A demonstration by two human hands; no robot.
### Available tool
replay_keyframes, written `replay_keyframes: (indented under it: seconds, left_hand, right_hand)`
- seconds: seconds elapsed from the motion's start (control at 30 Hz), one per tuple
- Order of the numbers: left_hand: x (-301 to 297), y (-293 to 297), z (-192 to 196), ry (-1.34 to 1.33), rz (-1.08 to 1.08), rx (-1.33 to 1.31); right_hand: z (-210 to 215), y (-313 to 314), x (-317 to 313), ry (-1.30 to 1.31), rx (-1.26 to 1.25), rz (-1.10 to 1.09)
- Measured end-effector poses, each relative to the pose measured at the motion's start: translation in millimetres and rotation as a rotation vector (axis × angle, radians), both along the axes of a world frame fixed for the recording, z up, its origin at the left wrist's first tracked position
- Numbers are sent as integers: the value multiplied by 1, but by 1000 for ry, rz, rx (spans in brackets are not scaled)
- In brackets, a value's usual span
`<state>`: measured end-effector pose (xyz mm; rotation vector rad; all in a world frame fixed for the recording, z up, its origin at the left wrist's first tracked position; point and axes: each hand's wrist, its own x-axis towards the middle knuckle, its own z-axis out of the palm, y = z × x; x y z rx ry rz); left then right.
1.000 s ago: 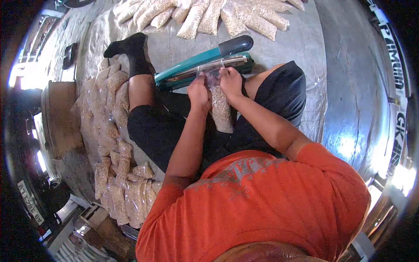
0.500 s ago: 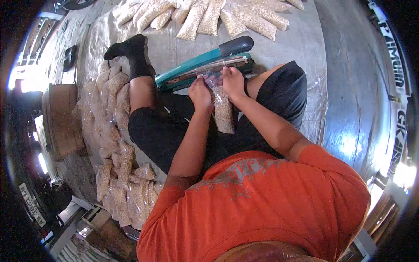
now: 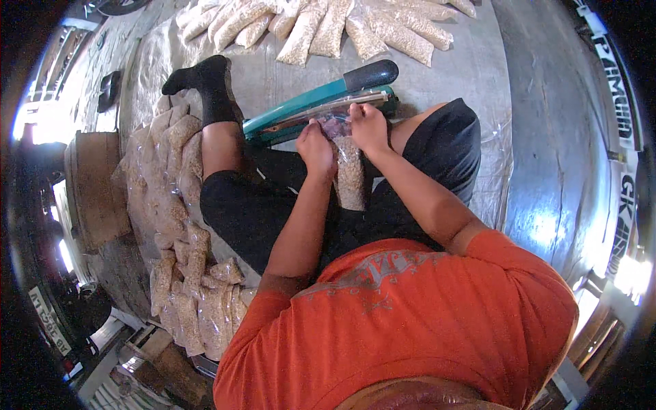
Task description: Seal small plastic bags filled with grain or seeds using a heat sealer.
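Between my hands hangs a clear plastic bag, its lower part filled with pale, grain-like pieces. My left hand pinches the left side of the bag's empty top. The right side of that top is gripped by my right hand. Just beyond my fingers lies a long teal impulse sealer with a black-ended lever, which is raised from the base. The bag's upper edge is at the near side of the sealer; whether it touches the sealing strip I cannot tell.
Several filled bags lie in a row at the far side of the mat. More filled bags are heaped to the left of my leg. A brown box stands at the far left, and a dark sandal-like object lies above it.
Both hands keep their hold on the bag's top and have barely shifted. The plastic between them looks slightly more spread. The sealer stays in place.
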<state>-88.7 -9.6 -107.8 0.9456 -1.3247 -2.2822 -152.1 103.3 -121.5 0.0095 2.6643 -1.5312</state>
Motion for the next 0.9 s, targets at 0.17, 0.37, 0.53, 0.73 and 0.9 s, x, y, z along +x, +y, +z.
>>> replay_keyframes:
  seconds: [0.17,0.37,0.53,0.73,0.9]
  left_hand:
    - [6,-6,12,-103,-101,-214]
    - [1,-1,3,-45,56,10]
    - [2,0,18,-126,31,-49]
    - [1,0,1,13,26,80]
    - [0,-3,-3,-7,15,-3]
  right_hand:
    - [18,3,6,-57,-36,-10]
    - [60,17,29,252,-313,-169]
    - [139,37,3,1005,199,50]
    - [109,44,-4,914,319,103]
    - [89,48,0,802,369,84]
